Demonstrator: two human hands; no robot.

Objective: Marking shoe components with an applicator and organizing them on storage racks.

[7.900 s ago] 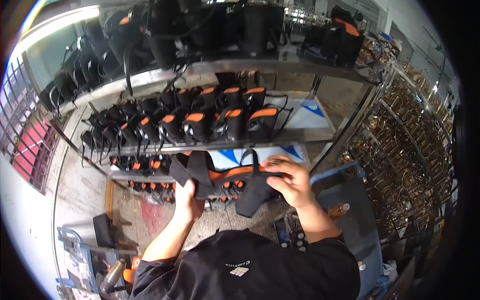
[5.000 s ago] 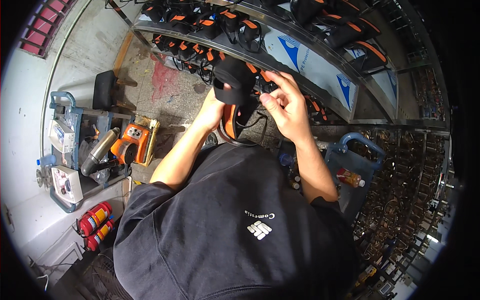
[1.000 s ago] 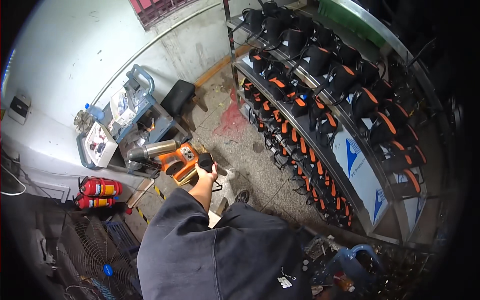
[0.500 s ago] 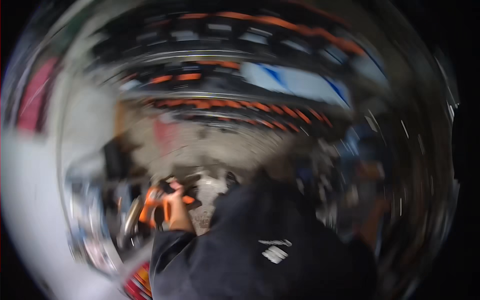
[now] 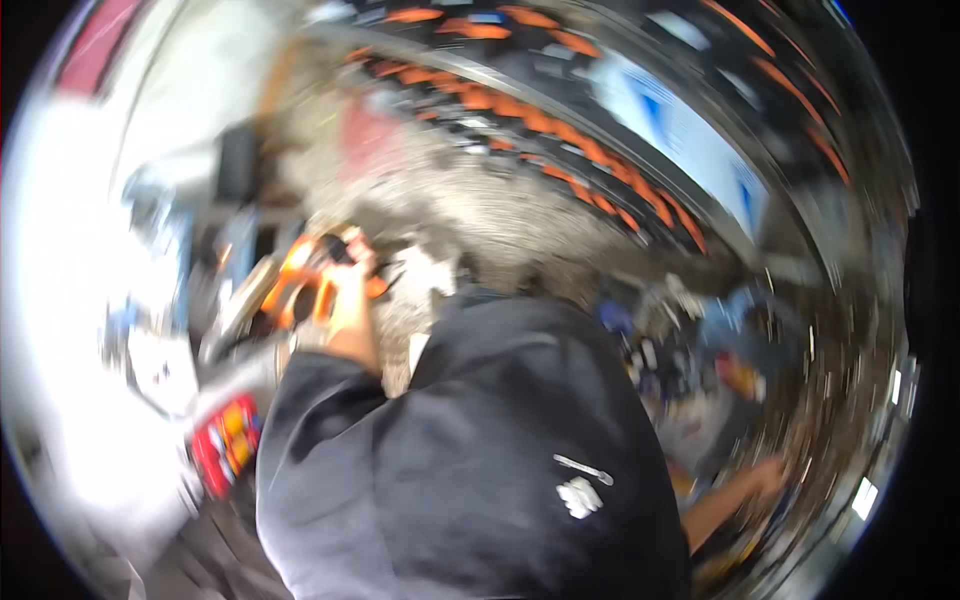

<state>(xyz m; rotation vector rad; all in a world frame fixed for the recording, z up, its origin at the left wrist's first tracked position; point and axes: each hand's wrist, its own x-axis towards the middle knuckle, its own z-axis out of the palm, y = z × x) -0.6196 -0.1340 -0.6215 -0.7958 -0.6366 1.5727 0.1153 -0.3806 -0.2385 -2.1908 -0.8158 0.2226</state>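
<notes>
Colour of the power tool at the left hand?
Orange and black power tool, blurred, head view.

A long metal shelf rack (image 5: pixel 640 190) lined with blurred orange-and-black items curves across the top above a rough grey concrete floor (image 5: pixel 470 200), while a red cylinder-like object (image 5: pixel 225 445) lies at lower left beside a bright white wall (image 5: pixel 60 300).

The left hand (image 5: pixel 350 290), earlier at a black and orange pad by the rack, now reaches the orange tool (image 5: pixel 300 285). The right hand (image 5: pixel 765 478) has dropped low. View blurred.
</notes>
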